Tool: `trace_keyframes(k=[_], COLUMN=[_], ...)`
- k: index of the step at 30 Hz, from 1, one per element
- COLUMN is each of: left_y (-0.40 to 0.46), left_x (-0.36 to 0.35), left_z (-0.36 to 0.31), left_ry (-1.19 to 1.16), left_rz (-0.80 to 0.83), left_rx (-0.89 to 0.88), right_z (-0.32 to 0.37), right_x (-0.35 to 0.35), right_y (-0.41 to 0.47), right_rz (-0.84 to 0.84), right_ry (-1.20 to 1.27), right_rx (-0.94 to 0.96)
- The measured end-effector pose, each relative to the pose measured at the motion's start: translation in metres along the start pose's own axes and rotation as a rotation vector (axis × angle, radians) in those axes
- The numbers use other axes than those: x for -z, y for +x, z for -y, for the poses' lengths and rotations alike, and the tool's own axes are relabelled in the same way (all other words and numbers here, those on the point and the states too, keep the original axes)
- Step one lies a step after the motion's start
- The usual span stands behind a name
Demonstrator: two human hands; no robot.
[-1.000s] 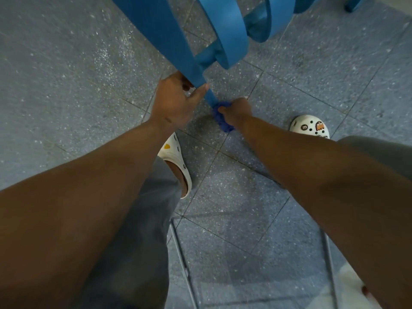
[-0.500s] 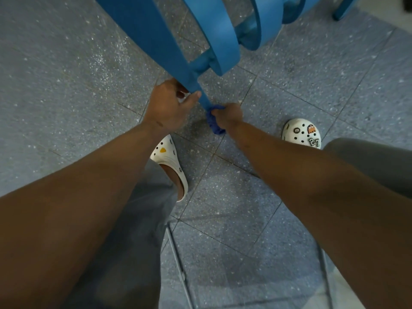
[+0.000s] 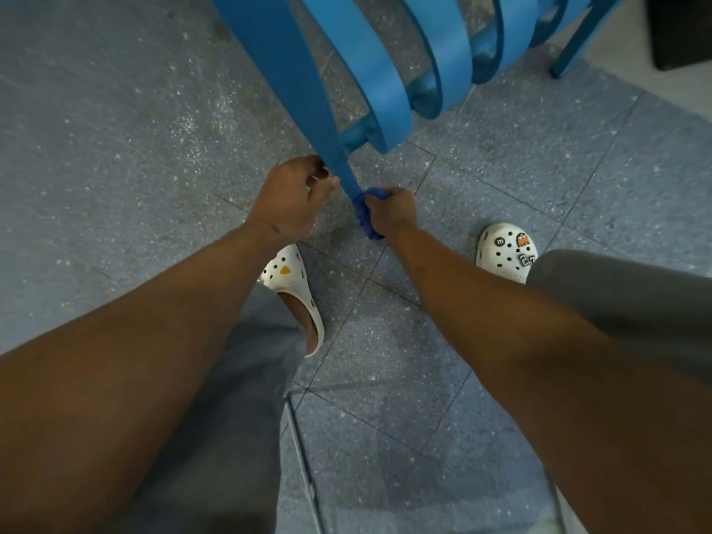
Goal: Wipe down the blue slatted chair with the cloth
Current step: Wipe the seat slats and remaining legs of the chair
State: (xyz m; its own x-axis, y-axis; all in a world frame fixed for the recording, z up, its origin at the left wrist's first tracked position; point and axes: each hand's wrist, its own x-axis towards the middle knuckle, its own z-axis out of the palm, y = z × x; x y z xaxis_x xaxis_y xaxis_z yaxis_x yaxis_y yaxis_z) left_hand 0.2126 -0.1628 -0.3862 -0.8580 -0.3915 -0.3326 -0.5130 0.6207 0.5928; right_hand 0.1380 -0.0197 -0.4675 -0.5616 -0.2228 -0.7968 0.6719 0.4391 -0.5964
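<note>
A person's right hand (image 3: 389, 212) clenches the cloth (image 3: 364, 217) round the blue slatted chair (image 3: 370, 82)'s leg (image 3: 339, 167), left hand (image 3: 287, 198) w/ fingers curled at it; wrapping tight & rubbing to the foot should clean all sides

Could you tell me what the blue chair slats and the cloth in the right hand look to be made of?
Chair slats: probably painted metal or moulded plastic; thin, smoothly bent bands with an even satin sheen and no grain. Which one, the view leaves open. Cloth: soft, dark blue fabric, bunched and creased in the right hand, matte.
</note>
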Motion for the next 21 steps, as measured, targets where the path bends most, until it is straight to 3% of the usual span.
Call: trace_keyframes(k=[11, 21], left_y=[-0.015, -0.052], left_x=[0.032, 0.084], left_z=[-0.029, -0.074], left_ry=[0.006, -0.054], left_rz=[0.023, -0.136], left_rx=[0.021, -0.08], right_z=[0.031, 0.069], right_x=[-0.01, -0.006], right_y=[-0.058, -0.131], right_rz=[-0.036, -0.114], right_ry=[-0.015, 0.075], right_rx=[0.204, 0.291])
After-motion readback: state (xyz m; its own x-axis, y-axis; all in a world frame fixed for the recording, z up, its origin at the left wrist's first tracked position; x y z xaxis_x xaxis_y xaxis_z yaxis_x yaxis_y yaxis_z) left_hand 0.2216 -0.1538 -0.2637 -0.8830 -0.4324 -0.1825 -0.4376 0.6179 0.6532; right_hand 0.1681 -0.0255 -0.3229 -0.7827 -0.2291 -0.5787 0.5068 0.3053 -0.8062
